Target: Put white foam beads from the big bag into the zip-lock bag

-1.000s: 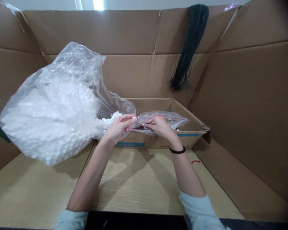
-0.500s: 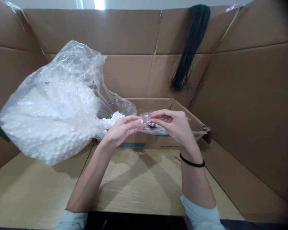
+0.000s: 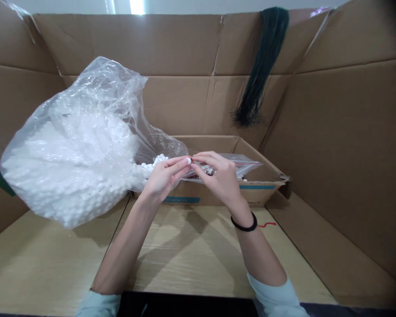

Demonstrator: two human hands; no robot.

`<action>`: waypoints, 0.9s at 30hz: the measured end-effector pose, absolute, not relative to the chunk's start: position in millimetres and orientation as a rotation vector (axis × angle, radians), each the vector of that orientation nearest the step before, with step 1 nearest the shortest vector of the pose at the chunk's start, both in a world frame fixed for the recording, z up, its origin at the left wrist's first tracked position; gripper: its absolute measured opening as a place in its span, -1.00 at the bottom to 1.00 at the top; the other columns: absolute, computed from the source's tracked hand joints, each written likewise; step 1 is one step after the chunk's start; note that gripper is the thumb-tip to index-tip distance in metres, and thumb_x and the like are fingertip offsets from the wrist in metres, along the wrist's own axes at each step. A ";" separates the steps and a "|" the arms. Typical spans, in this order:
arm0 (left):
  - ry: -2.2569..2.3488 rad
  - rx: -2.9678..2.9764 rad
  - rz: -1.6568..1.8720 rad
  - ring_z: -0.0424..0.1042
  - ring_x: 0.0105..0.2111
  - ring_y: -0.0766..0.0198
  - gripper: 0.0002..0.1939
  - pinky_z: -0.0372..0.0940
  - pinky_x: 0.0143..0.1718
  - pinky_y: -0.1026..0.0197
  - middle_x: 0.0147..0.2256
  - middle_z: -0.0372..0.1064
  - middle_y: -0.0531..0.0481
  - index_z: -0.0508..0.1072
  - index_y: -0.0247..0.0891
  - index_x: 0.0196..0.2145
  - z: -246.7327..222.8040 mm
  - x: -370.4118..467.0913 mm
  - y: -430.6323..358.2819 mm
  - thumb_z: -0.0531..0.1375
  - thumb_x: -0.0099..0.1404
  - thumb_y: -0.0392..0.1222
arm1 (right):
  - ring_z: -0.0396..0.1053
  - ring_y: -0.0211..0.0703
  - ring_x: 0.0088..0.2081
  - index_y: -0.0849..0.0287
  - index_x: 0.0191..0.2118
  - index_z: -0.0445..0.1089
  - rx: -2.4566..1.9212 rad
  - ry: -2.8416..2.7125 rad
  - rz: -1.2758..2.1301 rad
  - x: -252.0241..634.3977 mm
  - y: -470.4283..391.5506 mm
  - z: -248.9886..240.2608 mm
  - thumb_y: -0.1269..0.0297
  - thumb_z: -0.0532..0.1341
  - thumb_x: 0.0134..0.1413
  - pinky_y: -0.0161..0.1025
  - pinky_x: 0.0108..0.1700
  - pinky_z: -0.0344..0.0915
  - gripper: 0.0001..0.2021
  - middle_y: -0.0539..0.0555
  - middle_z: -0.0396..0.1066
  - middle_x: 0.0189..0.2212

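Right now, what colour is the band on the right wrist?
The band is black; the head view shows it.

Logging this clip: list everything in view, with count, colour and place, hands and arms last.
large bag: one, clear, left, its neck at the box
white balls: many, in the large bag
held ball: one, white, at the left fingertips
zip bag: one, clear with red line, over the box
box: one, brown with blue strips, centre
cardboard walls: three, brown, left, back, right
strand bundle: one, dark green, against back wall
red strip: one, on tabletop, right
tabletop: pale yellow, below
dark area: black, bottom edge, unclear
wristband: one, black, right wrist
sleeves: two, pale green-blue
left hand, right hand: bare, fingertips together, centre
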State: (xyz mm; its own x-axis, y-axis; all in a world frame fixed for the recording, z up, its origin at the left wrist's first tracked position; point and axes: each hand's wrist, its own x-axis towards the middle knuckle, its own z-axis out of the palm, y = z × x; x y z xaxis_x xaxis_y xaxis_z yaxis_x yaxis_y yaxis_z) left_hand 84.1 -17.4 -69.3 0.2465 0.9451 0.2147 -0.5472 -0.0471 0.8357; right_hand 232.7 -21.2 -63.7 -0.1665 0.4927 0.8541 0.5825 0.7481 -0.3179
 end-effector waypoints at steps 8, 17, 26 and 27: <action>0.580 1.060 1.237 0.47 -0.27 0.32 -0.81 0.28 -0.02 0.19 -0.32 0.52 -0.07 0.57 -0.35 -0.34 -72.8 79.0 -13.8 0.32 0.04 -0.25 | 0.44 -0.22 -0.39 0.17 -0.39 0.49 -0.907 -1.728 0.065 230.5 -9.6 -72.9 0.38 0.25 -0.03 -0.28 -0.31 0.36 -0.94 0.05 0.51 -0.40; 0.552 0.986 1.246 0.48 -0.31 0.34 -0.86 0.28 -0.02 0.19 -0.33 0.51 -0.08 0.55 -0.38 -0.32 -71.2 81.0 -13.3 0.25 0.12 -0.36 | 0.45 -0.19 -0.30 0.14 -0.45 0.52 -0.766 -1.628 0.532 236.0 -11.6 -65.1 0.36 0.29 -0.10 -0.26 -0.24 0.37 -0.96 0.04 0.53 -0.37; 0.572 1.035 1.245 0.48 -0.23 0.26 -0.81 0.24 0.04 0.13 -0.27 0.52 -0.13 0.56 -0.39 -0.27 -72.2 84.6 -15.6 0.26 0.10 -0.36 | 0.45 -0.22 -0.29 0.15 -0.47 0.52 -0.722 -1.719 0.521 237.1 -7.7 -65.4 0.41 0.28 -0.09 -0.28 -0.24 0.38 -0.94 0.06 0.52 -0.35; 0.586 1.044 1.259 0.48 -0.22 0.26 -0.81 0.24 0.04 0.14 -0.26 0.52 -0.13 0.56 -0.38 -0.28 -72.7 84.8 -15.4 0.27 0.09 -0.36 | 0.45 -0.22 -0.29 0.15 -0.48 0.51 -0.721 -1.724 0.515 236.8 -7.0 -65.8 0.41 0.28 -0.09 -0.28 -0.24 0.38 -0.94 0.07 0.52 -0.35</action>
State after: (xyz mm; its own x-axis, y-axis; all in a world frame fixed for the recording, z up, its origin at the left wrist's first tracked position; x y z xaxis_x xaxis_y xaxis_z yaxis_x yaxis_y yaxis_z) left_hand 84.8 -15.4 -72.7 0.2550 0.9509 0.1752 -0.4782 -0.0335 0.8776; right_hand 236.8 -7.0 -65.8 -0.1713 0.6975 0.6958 0.2016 0.7161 -0.6683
